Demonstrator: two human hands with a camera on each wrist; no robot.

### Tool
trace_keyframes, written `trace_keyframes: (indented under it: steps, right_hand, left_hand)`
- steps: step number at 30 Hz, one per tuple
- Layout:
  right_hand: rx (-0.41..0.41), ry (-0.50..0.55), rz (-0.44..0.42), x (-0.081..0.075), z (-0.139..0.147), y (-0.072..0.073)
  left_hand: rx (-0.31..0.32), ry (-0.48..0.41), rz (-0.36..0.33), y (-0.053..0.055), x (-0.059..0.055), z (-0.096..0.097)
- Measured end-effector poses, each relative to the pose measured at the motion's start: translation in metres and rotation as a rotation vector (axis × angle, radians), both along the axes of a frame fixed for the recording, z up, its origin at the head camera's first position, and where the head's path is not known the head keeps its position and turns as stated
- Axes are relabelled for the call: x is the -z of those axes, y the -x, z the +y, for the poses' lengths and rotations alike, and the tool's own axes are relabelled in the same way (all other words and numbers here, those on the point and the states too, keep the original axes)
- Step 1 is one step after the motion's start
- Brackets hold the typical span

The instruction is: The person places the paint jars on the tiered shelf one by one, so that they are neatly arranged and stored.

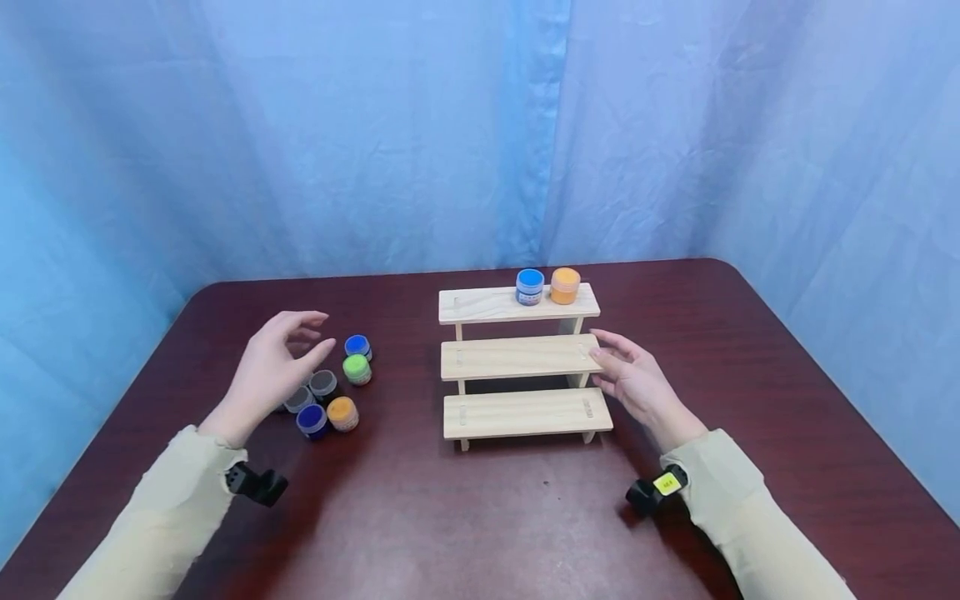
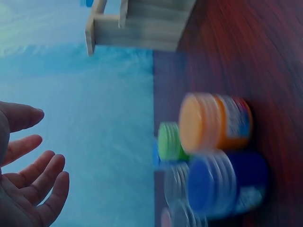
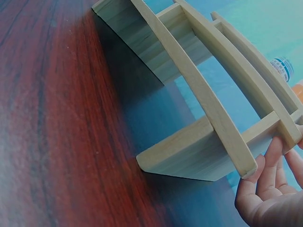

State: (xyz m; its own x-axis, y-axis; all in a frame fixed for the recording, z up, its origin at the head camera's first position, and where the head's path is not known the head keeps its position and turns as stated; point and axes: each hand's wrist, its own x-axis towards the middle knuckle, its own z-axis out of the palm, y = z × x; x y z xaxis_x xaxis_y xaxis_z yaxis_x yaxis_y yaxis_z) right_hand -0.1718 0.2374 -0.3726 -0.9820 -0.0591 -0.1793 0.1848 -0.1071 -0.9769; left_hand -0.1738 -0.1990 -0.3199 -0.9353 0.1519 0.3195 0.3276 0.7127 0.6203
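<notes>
A three-tier wooden display stand is on the table, and my right hand grips the right end of its middle shelf. In the right wrist view, fingers reach under and around the shelf ends. On the top tier sit a blue paint jar and an orange paint jar. My left hand hovers over the left cluster of jars, fingers spread and holding nothing. That cluster has a green jar, a blue jar, a dark blue jar, an orange jar and dark-lidded jars.
The dark red wooden table bears everything. Pale blue curtains hang behind it and along both sides. My left forearm covers part of the table's left side.
</notes>
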Motion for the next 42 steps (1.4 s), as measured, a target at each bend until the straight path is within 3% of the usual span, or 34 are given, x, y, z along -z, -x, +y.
trace_keyframes:
  steps: [7, 13, 21, 30, 34, 42]
  right_hand:
    - [-0.001, -0.018, 0.002, 0.002, 0.001, 0.001]
    - [0.001, -0.027, 0.004, 0.002, 0.0, 0.002]
    - [0.0, -0.042, 0.001, 0.002, 0.001, 0.002]
    - [0.001, -0.013, 0.004, 0.004, 0.002, 0.002]
    - [0.002, -0.014, 0.004, 0.004, 0.002, 0.002]
    - [0.002, -0.025, 0.005, 0.003, 0.001, 0.001]
  left_hand:
    - [-0.067, 0.046, 0.0, -0.008, 0.009, -0.025]
    - [-0.076, 0.076, -0.004, -0.011, 0.017, -0.041]
    - [-0.144, 0.097, -0.033, -0.013, 0.032, -0.069]
    - [-0.24, 0.155, -0.134, 0.005, 0.072, -0.114]
    - [-0.208, 0.097, -0.189, 0.0, 0.069, -0.116]
    - [-0.208, 0.106, -0.243, -0.01, 0.069, -0.114]
